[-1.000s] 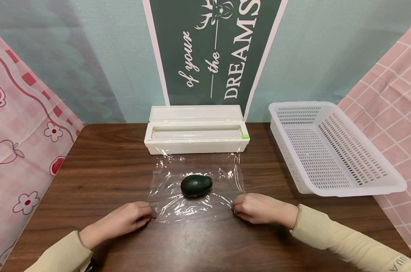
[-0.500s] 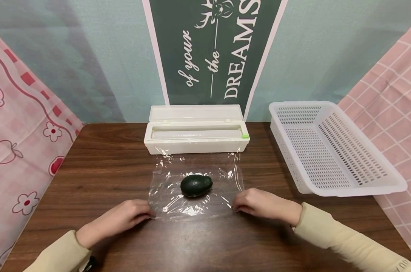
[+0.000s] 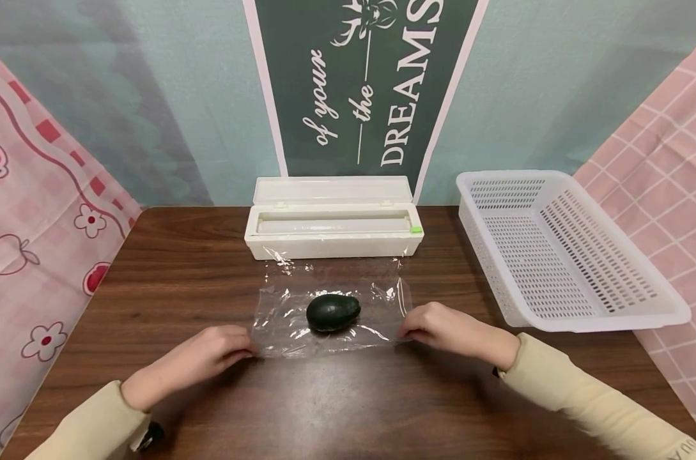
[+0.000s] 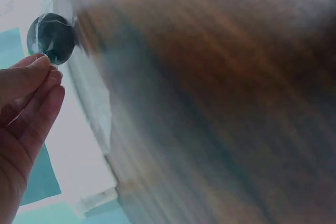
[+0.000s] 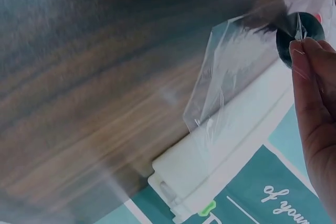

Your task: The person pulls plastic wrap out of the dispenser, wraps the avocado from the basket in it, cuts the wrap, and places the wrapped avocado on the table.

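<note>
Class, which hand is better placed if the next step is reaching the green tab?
Probably the right hand: it is nearer the green tab at the right end of the box. Though, like the left hand, it pinches the film.

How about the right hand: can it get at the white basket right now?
Probably not yet: the right hand pinches the clear film, so its fingers would need to let go first. Nothing visible stands between it and the white basket.

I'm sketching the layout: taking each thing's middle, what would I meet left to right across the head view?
Fruit-print cloth, left hand, dark green oval object, right hand, white basket, pink gridded cloth.
</note>
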Tool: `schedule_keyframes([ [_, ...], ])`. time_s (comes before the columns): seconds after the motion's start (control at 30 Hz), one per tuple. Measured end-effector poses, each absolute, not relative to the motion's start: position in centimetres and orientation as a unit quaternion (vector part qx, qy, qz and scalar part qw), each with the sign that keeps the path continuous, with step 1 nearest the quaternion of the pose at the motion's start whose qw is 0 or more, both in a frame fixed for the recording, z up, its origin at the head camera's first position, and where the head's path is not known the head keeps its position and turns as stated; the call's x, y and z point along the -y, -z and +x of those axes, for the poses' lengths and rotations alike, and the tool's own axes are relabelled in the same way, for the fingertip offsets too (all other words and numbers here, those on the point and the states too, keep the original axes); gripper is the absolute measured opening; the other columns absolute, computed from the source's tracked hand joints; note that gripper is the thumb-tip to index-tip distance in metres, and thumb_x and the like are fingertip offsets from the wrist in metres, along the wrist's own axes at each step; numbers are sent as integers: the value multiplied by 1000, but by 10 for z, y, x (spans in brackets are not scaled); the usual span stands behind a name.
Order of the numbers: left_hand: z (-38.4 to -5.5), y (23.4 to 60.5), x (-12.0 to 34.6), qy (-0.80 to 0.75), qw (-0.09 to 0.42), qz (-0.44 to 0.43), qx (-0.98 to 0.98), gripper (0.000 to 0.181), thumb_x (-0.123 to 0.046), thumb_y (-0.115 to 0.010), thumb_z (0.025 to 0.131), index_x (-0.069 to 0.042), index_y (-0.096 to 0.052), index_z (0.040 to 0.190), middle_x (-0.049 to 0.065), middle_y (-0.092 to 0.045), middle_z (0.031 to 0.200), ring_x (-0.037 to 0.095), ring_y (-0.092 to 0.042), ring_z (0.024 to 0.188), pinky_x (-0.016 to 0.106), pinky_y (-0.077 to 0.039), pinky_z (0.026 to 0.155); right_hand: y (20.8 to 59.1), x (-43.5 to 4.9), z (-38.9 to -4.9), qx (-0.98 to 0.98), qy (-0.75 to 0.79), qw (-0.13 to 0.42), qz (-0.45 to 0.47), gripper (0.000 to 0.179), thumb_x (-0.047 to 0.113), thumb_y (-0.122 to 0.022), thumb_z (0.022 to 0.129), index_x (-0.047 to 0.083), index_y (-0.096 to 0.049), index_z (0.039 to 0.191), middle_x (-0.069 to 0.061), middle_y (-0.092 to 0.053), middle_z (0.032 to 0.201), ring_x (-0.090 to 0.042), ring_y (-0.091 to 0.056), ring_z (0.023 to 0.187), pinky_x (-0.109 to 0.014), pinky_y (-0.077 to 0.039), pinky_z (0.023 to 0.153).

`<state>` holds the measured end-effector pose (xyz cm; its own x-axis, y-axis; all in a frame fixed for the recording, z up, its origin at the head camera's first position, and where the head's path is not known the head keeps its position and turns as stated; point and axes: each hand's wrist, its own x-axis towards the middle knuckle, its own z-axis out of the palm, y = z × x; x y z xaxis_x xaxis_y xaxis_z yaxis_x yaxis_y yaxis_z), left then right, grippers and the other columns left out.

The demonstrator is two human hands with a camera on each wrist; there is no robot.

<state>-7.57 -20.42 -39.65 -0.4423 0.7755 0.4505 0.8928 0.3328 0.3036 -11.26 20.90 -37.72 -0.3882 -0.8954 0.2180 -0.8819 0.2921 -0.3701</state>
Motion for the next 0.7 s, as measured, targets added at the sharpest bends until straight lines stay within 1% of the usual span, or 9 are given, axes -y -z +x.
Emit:
schedule_keyframes([
  [0.07, -78, 394, 204, 263, 120, -515, 807, 8, -4, -69, 75, -9, -64, 80, -7, -59, 78, 4, -59, 70, 11, -48, 66, 374, -209, -114, -807, 218, 13, -549, 18, -7, -69, 72, 7, -68, 83, 3, -66, 80, -5, -62, 76, -14, -49, 69],
  [0.2, -81, 389, 205, 266, 130, -510, 807, 2, -9, -65, 82, -9, -65, 81, -6, -60, 79, 4, -59, 72, 13, -49, 67, 368, -209, -118, -810, 228, 7, -541, 17, -7, -69, 72, 6, -68, 82, 2, -66, 80, -6, -62, 76, -13, -49, 68],
  [0.27, -83, 388, 205, 265, 132, -510, 807, 7, -13, -62, 86, -8, -65, 82, -5, -60, 80, 5, -60, 73, 14, -49, 67, 367, -209, -120, -810, 232, 5, -538, 18, -8, -69, 71, 6, -68, 82, 3, -66, 80, -5, -62, 75, -13, -49, 68],
  [0.47, -86, 385, 206, 266, 137, -509, 807, 4, -10, -64, 84, -7, -65, 82, -6, -60, 79, 4, -60, 71, 13, -49, 67, 364, -211, -124, -811, 242, -4, -532, 19, -8, -68, 72, 8, -67, 83, 3, -66, 81, -5, -61, 76, -12, -49, 67],
  [0.63, -88, 383, 207, 275, 137, -506, 806, 17, -17, -54, 92, -8, -66, 84, -6, -60, 78, 4, -59, 71, 13, -48, 65, 363, -212, -128, -813, 247, -11, -527, 20, -9, -68, 72, 7, -67, 84, 2, -66, 81, -6, -61, 76, -13, -49, 67],
  [0.7, -90, 383, 207, 276, 142, -505, 806, 20, -19, -51, 93, -8, -66, 85, -6, -61, 79, 4, -59, 71, 14, -48, 66, 362, -213, -129, -814, 248, -14, -524, 19, -9, -68, 72, 7, -67, 83, 2, -66, 81, -6, -61, 75, -14, -49, 66],
])
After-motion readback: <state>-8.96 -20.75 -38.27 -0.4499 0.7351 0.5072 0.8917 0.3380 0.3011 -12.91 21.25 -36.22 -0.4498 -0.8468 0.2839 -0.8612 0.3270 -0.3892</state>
